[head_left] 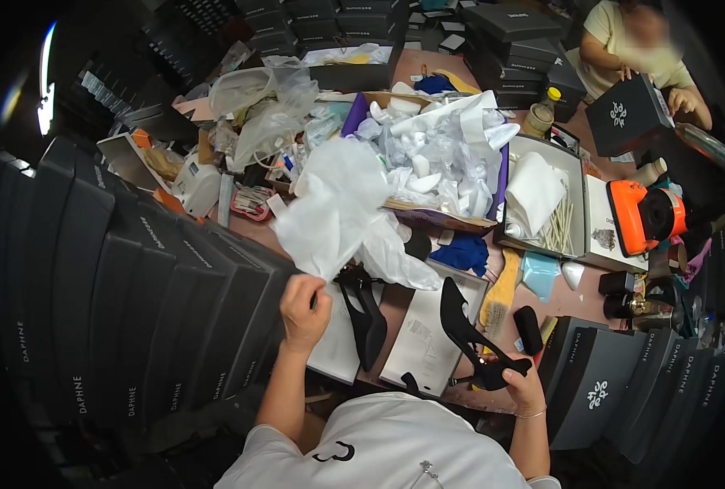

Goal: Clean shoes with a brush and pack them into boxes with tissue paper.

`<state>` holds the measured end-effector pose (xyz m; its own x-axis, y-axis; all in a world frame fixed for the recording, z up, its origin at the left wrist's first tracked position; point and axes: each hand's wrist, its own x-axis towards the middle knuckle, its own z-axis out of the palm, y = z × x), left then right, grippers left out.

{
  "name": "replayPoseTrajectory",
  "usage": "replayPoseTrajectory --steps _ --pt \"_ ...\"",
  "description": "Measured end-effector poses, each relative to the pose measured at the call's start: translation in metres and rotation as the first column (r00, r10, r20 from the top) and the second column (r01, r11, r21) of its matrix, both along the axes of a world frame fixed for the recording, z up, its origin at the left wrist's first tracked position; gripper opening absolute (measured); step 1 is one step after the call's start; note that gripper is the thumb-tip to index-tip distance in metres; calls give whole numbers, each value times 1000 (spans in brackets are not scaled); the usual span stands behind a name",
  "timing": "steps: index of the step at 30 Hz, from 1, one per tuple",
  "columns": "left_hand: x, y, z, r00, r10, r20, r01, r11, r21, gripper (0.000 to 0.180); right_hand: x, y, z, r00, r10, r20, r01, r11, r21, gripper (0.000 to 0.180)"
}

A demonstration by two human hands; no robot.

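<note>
White, thin and filmy: pinching a loose sheet (334, 208) by its near edge in the left grip (304, 316), letting it flare just beyond the fingertips. Judging it light, soft, easily creased; favouring a fingertip hold at the rim. Clasping the black shoe (456, 318) by its near end in the right grip (526, 387), pointing the other end away. Guessing a stiff sole and a scuffable surface; favouring a hold around the body. Minding edges: facing stacked boxes (175, 301) just left of the left grip, more boxes (591, 379) just right of the right grip; finding most room between both, above a white tray (415, 359) and a second shoe (364, 322).
</note>
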<state>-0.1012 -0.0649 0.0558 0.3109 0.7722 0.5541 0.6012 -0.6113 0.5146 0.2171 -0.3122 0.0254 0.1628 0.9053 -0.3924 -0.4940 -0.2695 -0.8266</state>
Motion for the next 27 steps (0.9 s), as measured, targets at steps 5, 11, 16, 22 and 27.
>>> replayPoseTrajectory --steps 5,11,16,22,27 --pt "-93 -63 -107 844 10 -537 -386 706 -593 22 -5 -16 -11 998 58 -4 -59 997 -45 50" --pt "-94 -73 -73 727 -288 -624 -419 534 -734 21 -16 -13 -3 996 81 32 -80 997 -10 50" --pt "-31 -28 19 983 -94 -160 -23 794 -607 29 -21 -21 2 998 36 57 -35 999 -17 49" --pt "26 73 -56 837 -82 -541 -239 835 -496 29 -41 -34 18 981 -51 186 49 999 14 61" --pt "48 87 -73 977 -182 -112 131 925 -358 16 -61 -71 28 962 -273 33 269 959 87 52"
